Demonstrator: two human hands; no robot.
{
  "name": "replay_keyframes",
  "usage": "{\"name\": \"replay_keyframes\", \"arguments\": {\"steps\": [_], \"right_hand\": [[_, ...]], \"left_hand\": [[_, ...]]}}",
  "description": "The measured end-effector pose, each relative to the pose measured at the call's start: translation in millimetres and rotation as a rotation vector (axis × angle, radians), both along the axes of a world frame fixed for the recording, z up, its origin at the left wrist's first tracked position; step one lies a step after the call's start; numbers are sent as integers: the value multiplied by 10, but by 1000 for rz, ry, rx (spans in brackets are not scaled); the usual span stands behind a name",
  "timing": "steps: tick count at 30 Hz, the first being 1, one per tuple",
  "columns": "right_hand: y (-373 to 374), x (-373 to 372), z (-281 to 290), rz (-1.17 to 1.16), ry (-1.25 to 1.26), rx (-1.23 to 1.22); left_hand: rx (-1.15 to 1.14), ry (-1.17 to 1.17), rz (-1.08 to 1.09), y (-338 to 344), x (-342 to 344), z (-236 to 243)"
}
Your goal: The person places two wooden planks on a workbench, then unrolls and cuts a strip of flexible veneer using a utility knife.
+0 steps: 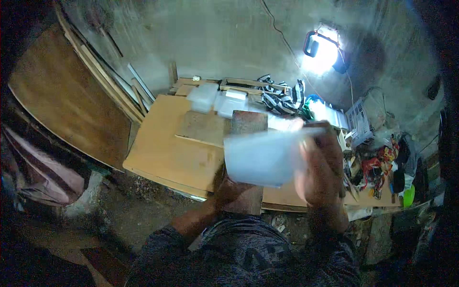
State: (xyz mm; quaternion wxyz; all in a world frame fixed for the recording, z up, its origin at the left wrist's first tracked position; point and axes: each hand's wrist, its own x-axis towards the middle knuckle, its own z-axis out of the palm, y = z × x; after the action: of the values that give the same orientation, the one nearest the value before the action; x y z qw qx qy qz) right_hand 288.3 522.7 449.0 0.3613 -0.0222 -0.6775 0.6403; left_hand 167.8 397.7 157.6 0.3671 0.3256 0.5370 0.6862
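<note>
The left hand (pixel 233 189) comes in at 6 o'clock, largely hidden; from my remote station I cannot tell how open it is or what it grips. At centre, a pale, rectangular, plastic-looking piece (pixel 258 158) blurs across a brown wooden plank (pixel 249 123), its right edge pinched by the right hand (pixel 318 167), fingers curled, just past 3 o'clock. I judge the work under way: one piece in handling, similar pale pieces (pixel 203 97) lying at 11 to 12, finished or waiting, I cannot say. A brown flat panel (pixel 71 91) leans near 10; a tan board tabletop (pixel 162 138) spans the middle; a glaring white lamp (pixel 321 56) lights the grey wall (pixel 215 38) between 1 and 2, above mixed clutter (pixel 370 167) at 3.
</note>
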Motion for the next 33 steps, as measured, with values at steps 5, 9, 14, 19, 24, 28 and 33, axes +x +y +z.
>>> {"name": "replay_keyframes", "arguments": {"steps": [5,9,14,19,24,28,33], "right_hand": [[224,444,-329,361,-305,18],[283,549,-654,481,-541,3],[214,333,-875,217,-594,-30],[219,145,-1071,185,-306,-42],[164,119,-1103,289,-440,-305],[98,109,-1053,281,-407,-388],[50,136,-1075,156,-393,-191]], "left_hand": [[115,280,103,-177,-558,528],[106,1039,197,-229,-637,1265],[169,1275,160,-309,-402,1692],[295,1347,17,-357,-262,1789],[292,1382,47,-410,-194,1713],[360,1276,96,-373,-86,1610],[451,-182,112,-366,179,1242]]}}
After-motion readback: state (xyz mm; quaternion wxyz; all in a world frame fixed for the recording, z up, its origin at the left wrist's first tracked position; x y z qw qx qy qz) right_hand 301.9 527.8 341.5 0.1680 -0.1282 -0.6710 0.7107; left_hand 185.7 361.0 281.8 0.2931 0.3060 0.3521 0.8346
